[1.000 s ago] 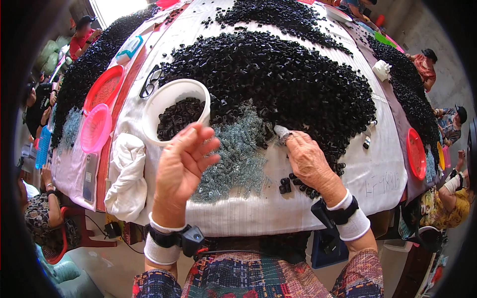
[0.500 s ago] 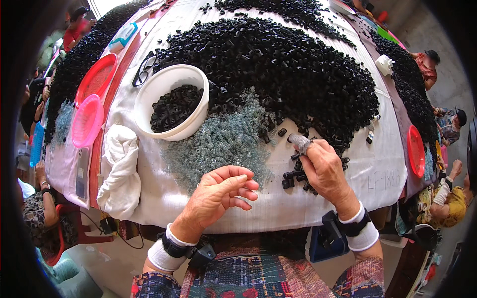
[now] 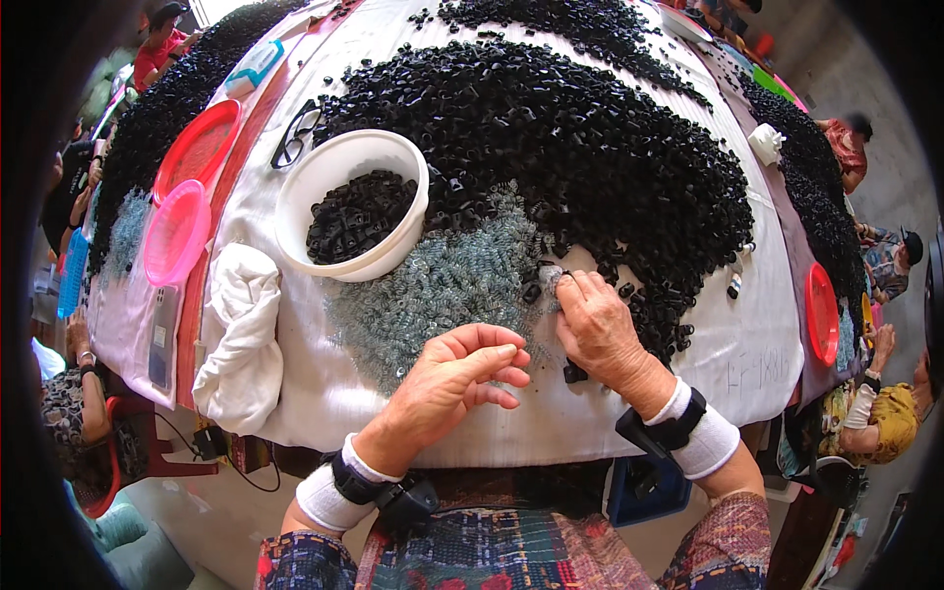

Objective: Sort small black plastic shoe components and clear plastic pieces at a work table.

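Observation:
My left hand [image 3: 460, 372] hovers over the near edge of a pile of pale metal springs [image 3: 433, 290]. Its fingers are loosely curled and apart, the thumb near the index finger, and nothing shows between them. My right hand [image 3: 608, 329] reaches in from the right, its fingers drawn together at the spring pile's right edge. A grey wrap [image 3: 553, 278] covers a fingertip there, against small black plastic pieces [image 3: 532, 293]. Whatever those fingertips pinch is too small to make out. Beyond both hands spreads a large heap of similar black pieces [image 3: 551, 128].
A white tub [image 3: 421, 211] partly filled with black pieces stands left of the springs. Glasses [image 3: 293, 138], a white cloth [image 3: 236, 324], a phone [image 3: 162, 339], a pink basket [image 3: 177, 234] and a red tray [image 3: 197, 149] lie further left. Other people work along both sides.
My right hand has moved left, bringing its grey-wrapped fingertip to the springs' edge; it now covers most of the loose black pieces below it. My left hand has shifted slightly right, still loosely curled.

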Available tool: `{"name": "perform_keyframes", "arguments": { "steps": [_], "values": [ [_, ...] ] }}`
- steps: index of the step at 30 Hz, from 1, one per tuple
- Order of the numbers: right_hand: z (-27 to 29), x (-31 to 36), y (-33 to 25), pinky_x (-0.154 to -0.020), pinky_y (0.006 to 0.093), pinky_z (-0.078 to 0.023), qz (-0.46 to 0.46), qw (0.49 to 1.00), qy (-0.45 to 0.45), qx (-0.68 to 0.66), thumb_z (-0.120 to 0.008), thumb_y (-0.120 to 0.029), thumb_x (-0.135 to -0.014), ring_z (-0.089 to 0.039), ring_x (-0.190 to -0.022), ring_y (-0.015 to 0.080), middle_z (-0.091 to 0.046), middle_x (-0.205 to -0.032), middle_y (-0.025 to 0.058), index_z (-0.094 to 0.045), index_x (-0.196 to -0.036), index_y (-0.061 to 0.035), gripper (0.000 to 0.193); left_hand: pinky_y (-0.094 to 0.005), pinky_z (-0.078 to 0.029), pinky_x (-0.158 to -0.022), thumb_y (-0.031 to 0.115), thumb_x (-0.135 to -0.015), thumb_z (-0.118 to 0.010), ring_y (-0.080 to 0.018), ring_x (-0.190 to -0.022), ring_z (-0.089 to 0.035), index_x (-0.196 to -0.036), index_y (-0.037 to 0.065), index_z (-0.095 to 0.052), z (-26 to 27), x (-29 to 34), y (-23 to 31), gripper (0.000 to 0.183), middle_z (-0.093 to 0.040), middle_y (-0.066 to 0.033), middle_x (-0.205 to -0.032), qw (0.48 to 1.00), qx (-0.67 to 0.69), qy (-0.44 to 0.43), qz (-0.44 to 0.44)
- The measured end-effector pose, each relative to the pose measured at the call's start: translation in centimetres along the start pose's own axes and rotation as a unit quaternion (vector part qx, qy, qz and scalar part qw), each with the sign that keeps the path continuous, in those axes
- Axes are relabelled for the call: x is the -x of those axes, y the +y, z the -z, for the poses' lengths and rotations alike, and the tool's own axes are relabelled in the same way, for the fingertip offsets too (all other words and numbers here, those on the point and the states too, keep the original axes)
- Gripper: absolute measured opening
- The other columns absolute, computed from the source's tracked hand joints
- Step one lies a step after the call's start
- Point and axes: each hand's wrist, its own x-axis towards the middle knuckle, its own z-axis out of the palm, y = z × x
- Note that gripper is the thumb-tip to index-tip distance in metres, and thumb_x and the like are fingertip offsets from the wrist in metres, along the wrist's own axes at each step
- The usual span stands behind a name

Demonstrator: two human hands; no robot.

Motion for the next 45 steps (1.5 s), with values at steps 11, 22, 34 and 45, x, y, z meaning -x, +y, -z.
{"name": "perform_keyframes", "arguments": {
  "steps": [11, 22, 34, 45],
  "values": [
    [3.9, 0.2, -3.5, -0.072, 0.0417, -0.047, 0.050, 0.985, 0.038, -0.163, -0.063, 0.004, -0.068, -0.055, -0.080, 0.0344, -0.055, -0.084, 0.0166, -0.052, -0.099, 0.0033, 0.033, -0.0273, -0.055, -0.071, 0.011, -0.087, -0.067, -0.0167, -0.089, -0.065, -0.109, 0.001, -0.057, -1.7, -2.0, -0.8, 0.027, -0.063, -0.0084, -0.099, 0.993, -0.069, -0.005, -0.099],
    [3.8, 0.8, -2.3, -0.062, 0.0223, -0.048, -0.222, 0.832, 0.040, -0.506, -0.058, 0.002, -0.084, -0.055, -0.071, 0.0060, -0.057, -0.082, 0.0030, -0.052, -0.112, -0.0020, 0.030, -0.0262, -0.055, -0.064, 0.013, -0.088, -0.065, -0.0160, -0.076, -0.066, -0.104, -0.001, -0.061, -2.1, -2.2, -1.2, 0.022, -0.067, -0.0101, -0.092, 0.993, -0.073, 0.028, -0.084],
    [3.4, 1.2, -2.6, -0.072, 0.0216, -0.051, -0.230, 0.784, 0.021, -0.576, -0.061, -0.002, -0.087, -0.060, -0.081, 0.0072, -0.063, -0.091, 0.0025, -0.057, -0.111, -0.0009, 0.024, -0.0248, -0.055, -0.062, 0.020, -0.091, -0.063, -0.0130, -0.074, -0.065, -0.102, 0.000, -0.060, -2.5, -2.6, -1.1, 0.023, -0.066, -0.0084, -0.090, 0.994, -0.076, 0.029, -0.078],
    [3.5, 1.2, -2.8, -0.071, 0.0204, -0.048, -0.261, 0.768, 0.053, -0.583, -0.060, -0.002, -0.088, -0.057, -0.079, 0.0053, -0.060, -0.086, 0.0000, -0.058, -0.106, -0.0023, 0.019, -0.0278, -0.056, -0.058, 0.022, -0.094, -0.057, -0.0136, -0.067, -0.064, -0.096, 0.002, -0.055, -2.8, -3.3, -1.7, 0.020, -0.064, -0.0089, -0.085, 0.996, -0.016, 0.037, -0.082]
  ]
}}
